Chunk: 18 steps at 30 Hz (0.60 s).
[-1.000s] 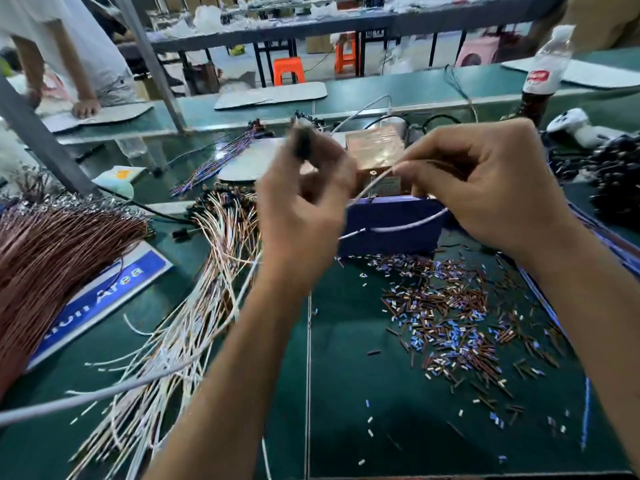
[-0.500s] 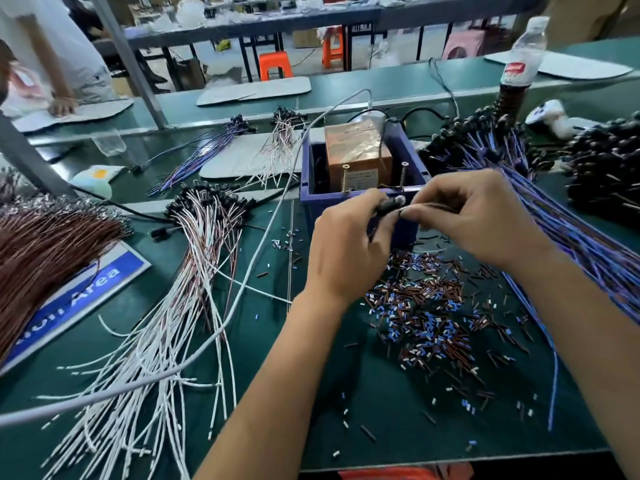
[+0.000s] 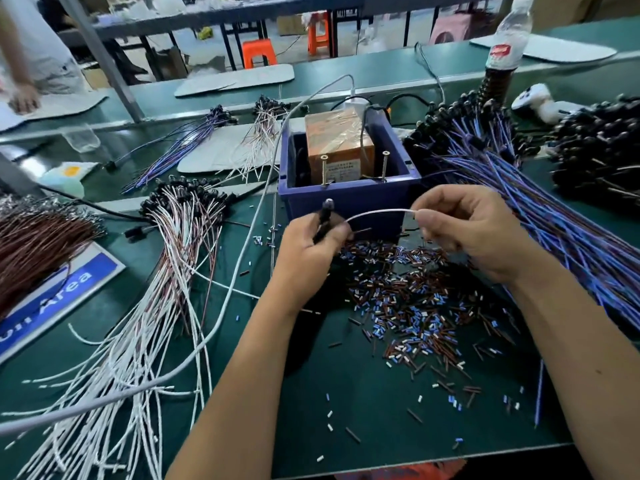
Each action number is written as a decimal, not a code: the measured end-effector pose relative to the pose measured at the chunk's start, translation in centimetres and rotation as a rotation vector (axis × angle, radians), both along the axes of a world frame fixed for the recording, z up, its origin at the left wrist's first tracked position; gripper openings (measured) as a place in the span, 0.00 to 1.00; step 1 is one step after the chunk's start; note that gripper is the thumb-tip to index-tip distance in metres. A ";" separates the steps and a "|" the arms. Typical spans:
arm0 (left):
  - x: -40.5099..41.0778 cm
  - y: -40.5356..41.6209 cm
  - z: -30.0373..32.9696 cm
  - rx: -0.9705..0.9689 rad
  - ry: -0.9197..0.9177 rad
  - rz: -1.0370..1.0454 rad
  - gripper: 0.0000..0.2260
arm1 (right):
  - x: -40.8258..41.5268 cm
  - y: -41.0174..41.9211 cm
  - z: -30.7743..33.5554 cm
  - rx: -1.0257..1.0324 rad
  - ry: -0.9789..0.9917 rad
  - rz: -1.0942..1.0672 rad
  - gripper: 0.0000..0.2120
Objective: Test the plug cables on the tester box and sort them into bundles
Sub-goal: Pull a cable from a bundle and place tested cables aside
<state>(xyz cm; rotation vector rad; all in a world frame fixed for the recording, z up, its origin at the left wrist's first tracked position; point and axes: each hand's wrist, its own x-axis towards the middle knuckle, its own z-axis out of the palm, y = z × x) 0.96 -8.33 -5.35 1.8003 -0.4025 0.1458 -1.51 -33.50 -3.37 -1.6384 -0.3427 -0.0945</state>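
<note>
My left hand (image 3: pixel 308 251) grips the black plug end of a plug cable (image 3: pixel 377 213), its metal tip pointing up at the front wall of the blue bin (image 3: pixel 349 202). My right hand (image 3: pixel 474 230) pinches the cable's white wire, which arcs between the two hands. Inside the bin stands the brown tester box (image 3: pixel 337 140), with two upright screws at its front. A white and brown cable bundle (image 3: pixel 162 258) lies to the left. A blue and purple cable bundle (image 3: pixel 540 202) lies to the right.
Cut insulation scraps (image 3: pixel 405 299) litter the green mat below my hands. A brown wire heap (image 3: pixel 34 237) and a blue sign (image 3: pixel 59 296) lie far left. A grey cord (image 3: pixel 242 258) crosses the mat. A bottle (image 3: pixel 505 43) and black plugs (image 3: pixel 595 150) sit back right. Another person stands far left.
Both hands dropped from in front of the camera to the bin's front wall. They then drew apart, so the white wire now arcs between plug and right fingers.
</note>
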 end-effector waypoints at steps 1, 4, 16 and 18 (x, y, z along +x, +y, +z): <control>0.0 0.1 0.0 -0.094 0.081 -0.052 0.11 | 0.0 -0.4 0.0 0.067 0.036 0.050 0.13; -0.4 0.3 0.3 -0.346 0.326 -0.254 0.12 | -0.3 -1.1 0.2 0.223 0.092 0.272 0.16; -1.0 0.3 1.1 -0.588 0.404 -0.456 0.13 | -0.7 -0.8 0.9 0.833 0.080 0.318 0.15; -1.1 0.1 1.0 -0.523 0.376 -0.386 0.13 | -0.8 -0.9 1.1 0.971 0.163 0.491 0.25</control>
